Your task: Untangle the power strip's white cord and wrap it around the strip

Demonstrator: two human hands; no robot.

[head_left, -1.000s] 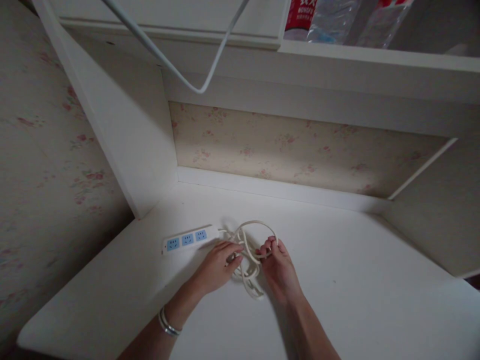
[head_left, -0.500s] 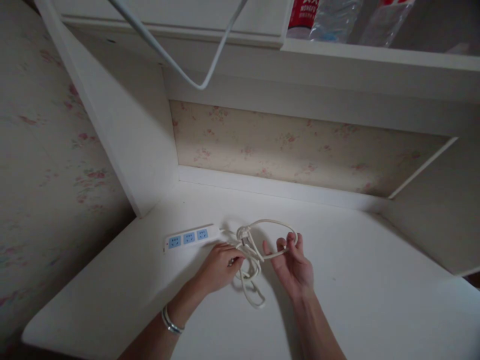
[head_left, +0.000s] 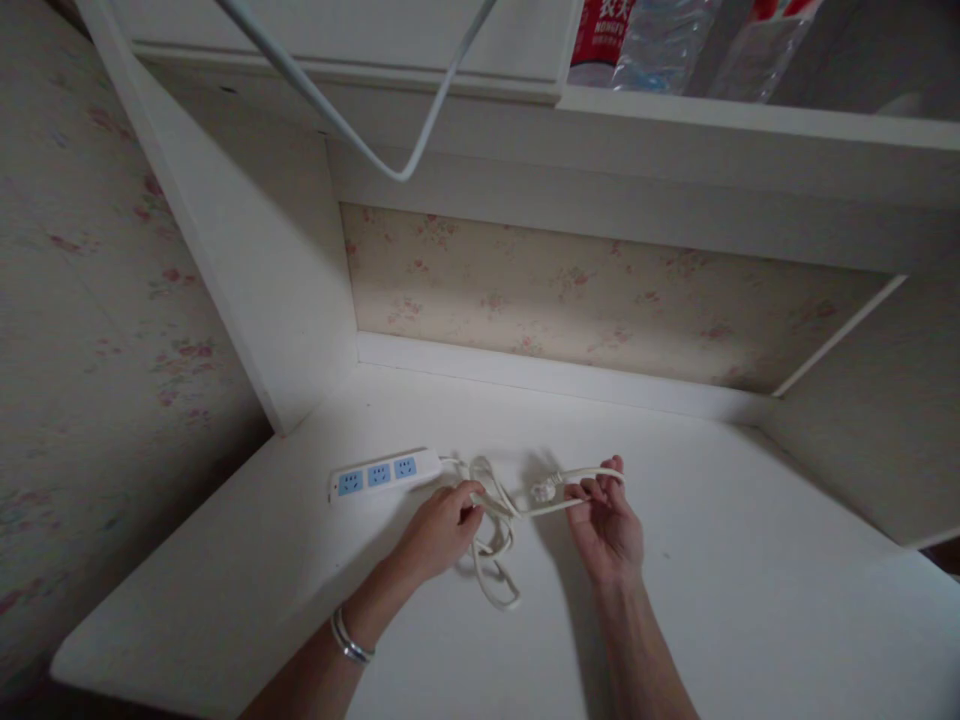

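A white power strip [head_left: 384, 474] with blue sockets lies on the white desktop, left of my hands. From its right end runs a cream cord [head_left: 495, 590], loosely looped on the desk. My left hand [head_left: 444, 530] is closed on part of the cord beside the strip, thumb and fingers pinched. Palm up, my right hand [head_left: 606, 520] has its curled fingers hooked round a loop of the cord, to the right of the coils. The plug [head_left: 545, 489] hangs from this loop, just left of the right fingers. A silver bracelet circles my left wrist.
White side panels [head_left: 247, 240] and an overhead shelf [head_left: 750, 112] with plastic bottles [head_left: 664, 45] enclose the desk. A bent pale rod or cable [head_left: 405, 172] hangs in front at the top. Floral wallpaper [head_left: 525, 280] covers the back.
My right hand has moved right, drawing the cord loop along. The plug has come away from the coils toward the right hand. My left hand has shifted slightly left.
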